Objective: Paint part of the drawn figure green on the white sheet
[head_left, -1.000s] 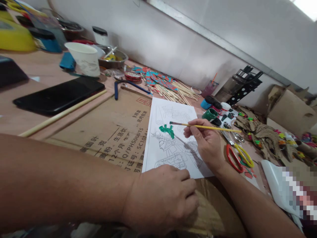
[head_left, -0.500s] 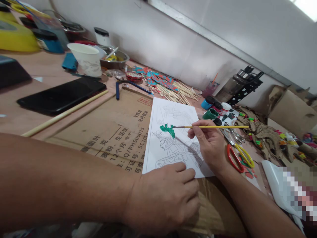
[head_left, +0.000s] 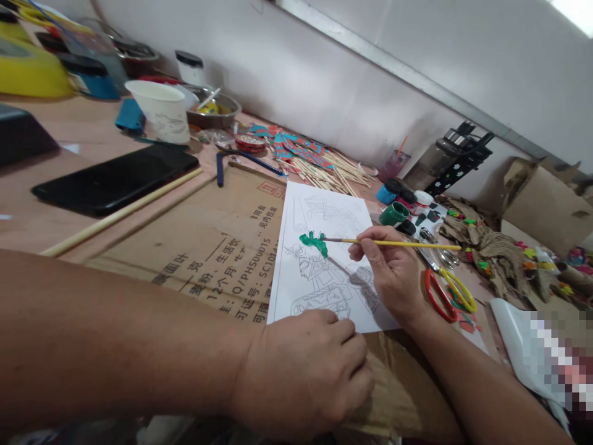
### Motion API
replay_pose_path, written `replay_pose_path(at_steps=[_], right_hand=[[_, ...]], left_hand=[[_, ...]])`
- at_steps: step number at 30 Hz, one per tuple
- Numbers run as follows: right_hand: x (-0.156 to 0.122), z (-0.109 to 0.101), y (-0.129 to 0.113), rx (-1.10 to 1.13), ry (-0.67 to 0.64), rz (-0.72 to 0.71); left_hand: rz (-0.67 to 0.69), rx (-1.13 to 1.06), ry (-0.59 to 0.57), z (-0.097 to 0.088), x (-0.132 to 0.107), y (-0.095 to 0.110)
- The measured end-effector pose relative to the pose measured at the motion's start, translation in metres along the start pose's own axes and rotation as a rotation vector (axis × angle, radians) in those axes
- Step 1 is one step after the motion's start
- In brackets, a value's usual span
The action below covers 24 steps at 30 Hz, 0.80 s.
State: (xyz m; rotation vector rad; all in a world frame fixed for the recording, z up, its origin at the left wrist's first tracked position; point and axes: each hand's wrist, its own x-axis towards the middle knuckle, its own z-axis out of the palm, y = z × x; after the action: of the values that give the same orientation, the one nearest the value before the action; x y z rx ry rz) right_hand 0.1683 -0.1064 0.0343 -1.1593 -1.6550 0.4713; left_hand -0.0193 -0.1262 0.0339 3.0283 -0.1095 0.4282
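A white sheet of paper point(head_left: 285, 278) with a line drawing lies on a flattened cardboard piece point(head_left: 185, 228). Green paint point(head_left: 315, 245) covers a small part of the drawing. My right hand point(head_left: 391, 266) pinches a thin paintbrush point(head_left: 417, 245) with a yellow handle, its tip at the edge of the green patch. My left hand point(head_left: 315, 371) rests curled at the near edge of the sheet; its thumb and whatever is under the fingers are hidden. An open green paint jar point(head_left: 394, 213) stands beyond my right hand.
Scissors point(head_left: 447, 293) with red and yellow handles lie right of my right hand. A black phone point(head_left: 118, 178), wooden stick point(head_left: 125, 210) and paper cup point(head_left: 160, 111) are at left. Thin sticks point(head_left: 324, 173) lie at the wall, near a bottle point(head_left: 449, 154). Brown twisted material point(head_left: 495, 235) is at right.
The rear end of the paintbrush has dipped slightly and moved a little left, together with my right hand. My left hand and the sheet have hardly moved.
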Motion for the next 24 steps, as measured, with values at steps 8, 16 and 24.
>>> replay_pose_path(at_steps=[8, 16, 24], right_hand=[[-0.0005, 0.0001, -0.0010, -0.056, -0.004, -0.060], [-0.0011, -0.0009, 0.0003, -0.119, -0.022, -0.122], [-0.0016, -0.0012, -0.0040, -0.167, -0.042, -0.139]], left_hand=[[-0.005, 0.000, -0.006, -0.0006, -0.0004, -0.0004], [-0.005, -0.002, -0.015, -0.0013, -0.0002, -0.0001], [-0.010, -0.010, -0.034, -0.0022, -0.0011, -0.0001]])
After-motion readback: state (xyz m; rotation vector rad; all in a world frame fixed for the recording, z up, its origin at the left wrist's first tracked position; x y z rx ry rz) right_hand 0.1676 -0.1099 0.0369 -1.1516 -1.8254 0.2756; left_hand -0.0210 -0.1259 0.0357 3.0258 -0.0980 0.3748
